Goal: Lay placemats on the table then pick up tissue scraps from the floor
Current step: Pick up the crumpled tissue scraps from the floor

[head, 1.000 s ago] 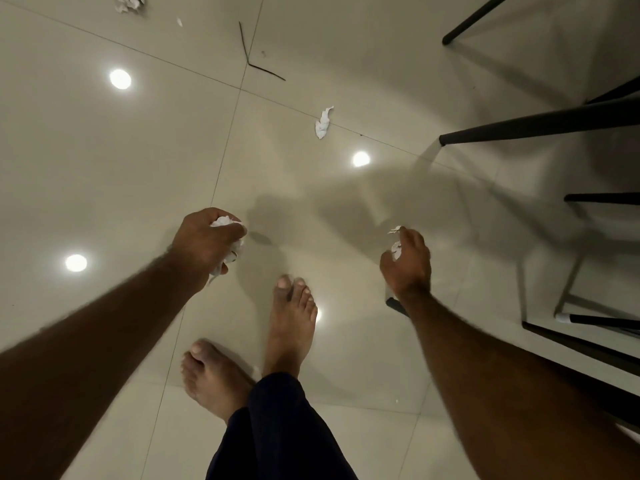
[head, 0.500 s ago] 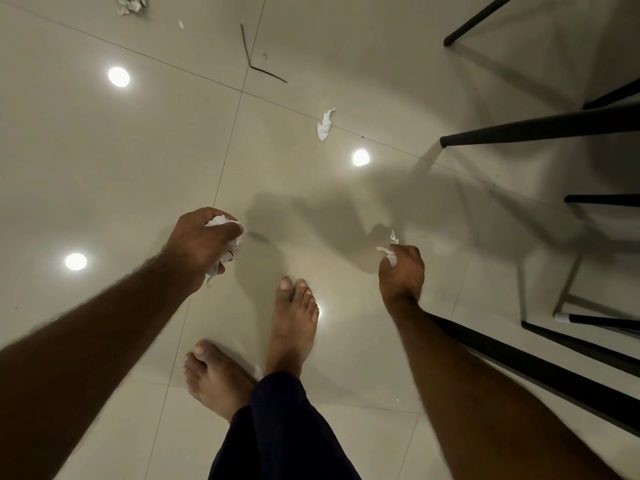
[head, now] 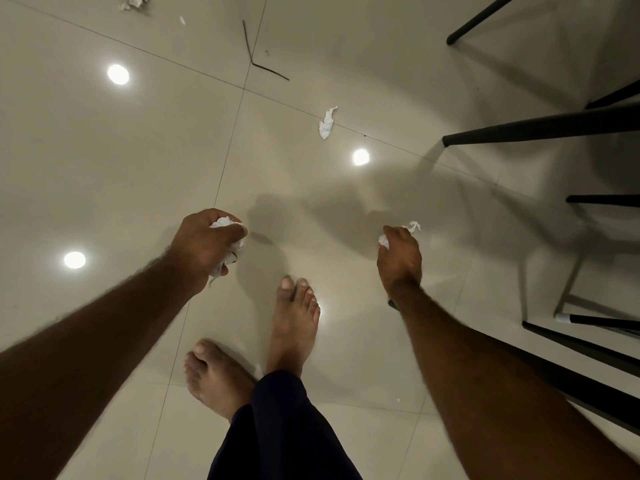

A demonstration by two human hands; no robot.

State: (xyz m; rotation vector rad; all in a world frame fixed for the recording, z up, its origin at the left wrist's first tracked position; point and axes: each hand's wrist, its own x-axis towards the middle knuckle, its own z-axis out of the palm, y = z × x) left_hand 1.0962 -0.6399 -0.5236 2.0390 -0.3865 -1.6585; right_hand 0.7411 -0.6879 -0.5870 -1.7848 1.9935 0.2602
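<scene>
Bending over, I am gripping a crumpled wad of tissue point(head: 224, 224) in my left hand point(head: 204, 244), fingers curled round it, while my right hand point(head: 400, 258) is pinching a smaller scrap point(head: 414, 226) at its fingertips. Ahead of both hands and well apart from them, a loose scrap point(head: 326, 123) is lying on the tiled floor point(head: 104, 168); more scraps point(head: 131, 0) are lying far beyond the left hand. I am judging it best to pass the small piece into the left wad first, freeing the right to pinch the next one, minding the chair legs point(head: 540, 128) off to its right

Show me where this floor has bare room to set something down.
Bare: the tile left of the left hand, between two light reflections, and the floor between it and the right hand, up to the loose tissue scrap. Crowded: the right side, with chair legs.
</scene>
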